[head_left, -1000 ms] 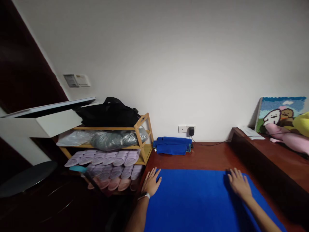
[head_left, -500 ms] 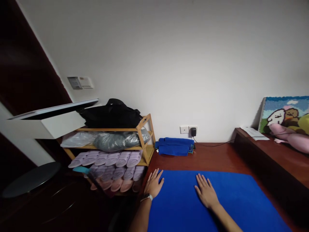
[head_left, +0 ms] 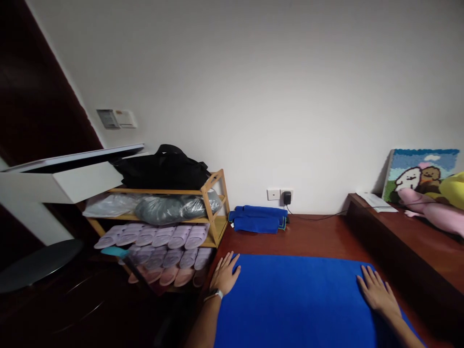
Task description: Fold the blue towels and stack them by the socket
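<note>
A blue cloth [head_left: 290, 299] lies spread flat on the reddish-brown wooden table [head_left: 319, 237]. Flat on its far left corner rests my left hand [head_left: 224, 274], fingers stretched out, with a watch on the wrist. My right hand [head_left: 379, 292] is laid palm down near the far right corner, fingers a little apart. Neither hand grips anything. Behind the spread cloth, by the wall, sit folded blue cloths [head_left: 259, 219].
Left of the table stands a wooden shoe rack [head_left: 213, 227] with slippers [head_left: 163, 236] and a black bag [head_left: 163, 169]. A black plug [head_left: 287, 197] trails a cable to the right. A raised ledge [head_left: 398, 232] carries a pink plush toy [head_left: 427, 208] and papers [head_left: 377, 202].
My right hand has slid right across the cloth, from its middle to its far right corner. My left hand stays at the left corner. The camera view has shifted slightly.
</note>
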`<state>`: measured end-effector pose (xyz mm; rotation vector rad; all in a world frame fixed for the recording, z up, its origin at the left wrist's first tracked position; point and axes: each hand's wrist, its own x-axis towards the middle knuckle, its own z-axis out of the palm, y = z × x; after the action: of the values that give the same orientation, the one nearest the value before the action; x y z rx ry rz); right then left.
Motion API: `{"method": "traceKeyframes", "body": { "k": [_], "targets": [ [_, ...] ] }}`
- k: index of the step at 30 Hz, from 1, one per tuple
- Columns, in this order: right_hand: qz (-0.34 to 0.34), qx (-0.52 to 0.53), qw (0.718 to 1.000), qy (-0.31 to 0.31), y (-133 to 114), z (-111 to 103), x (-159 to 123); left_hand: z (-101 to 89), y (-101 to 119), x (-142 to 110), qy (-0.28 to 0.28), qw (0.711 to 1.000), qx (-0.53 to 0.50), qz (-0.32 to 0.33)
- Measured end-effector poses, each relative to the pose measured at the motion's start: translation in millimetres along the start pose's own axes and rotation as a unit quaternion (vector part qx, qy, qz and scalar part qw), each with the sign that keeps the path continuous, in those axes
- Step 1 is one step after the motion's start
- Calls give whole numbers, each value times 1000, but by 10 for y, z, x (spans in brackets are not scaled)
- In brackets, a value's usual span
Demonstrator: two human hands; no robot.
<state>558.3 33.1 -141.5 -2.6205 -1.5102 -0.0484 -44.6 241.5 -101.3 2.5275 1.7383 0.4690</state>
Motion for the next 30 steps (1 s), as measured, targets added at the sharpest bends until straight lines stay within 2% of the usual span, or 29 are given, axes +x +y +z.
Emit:
{"method": "traceKeyframes", "body": {
  "k": [5,9,11,13,16,20,23,26,28,30],
  "targets": [
    [8,0,999,-33,-77,-80,18,-58,34,1,-12,1000,8,-3],
    [26,-25,996,-88,-111,-272,145,-85,66,-3,-15,1000,2,-3],
    [34,-50,993,-97,-239,-384,160,-79,72,-2,-12,1000,0,-4],
    [13,-68,996,-57,-509,-462,81,-61,69,-1,-9,1000,-2,-4],
    [-74,-38,996,3,-1173,-474,-228,-28,54,-1,-1,1000,-4,-1],
    [-217,95,972,-8,-2199,-388,-800,-24,49,-11,1,1000,-1,0],
    [-281,141,948,-57,-2764,-383,-1092,-50,57,-16,-5,1000,6,-2],
    [-283,145,943,-100,-3058,-429,-1161,-59,58,-13,-10,1000,8,-1],
    [-275,145,944,-106,-3109,-447,-1109,-48,52,-11,-7,1000,5,-2],
    [-269,142,948,-97,-3047,-438,-1004,-33,44,-11,-2,1000,2,-4]
  ]
}}
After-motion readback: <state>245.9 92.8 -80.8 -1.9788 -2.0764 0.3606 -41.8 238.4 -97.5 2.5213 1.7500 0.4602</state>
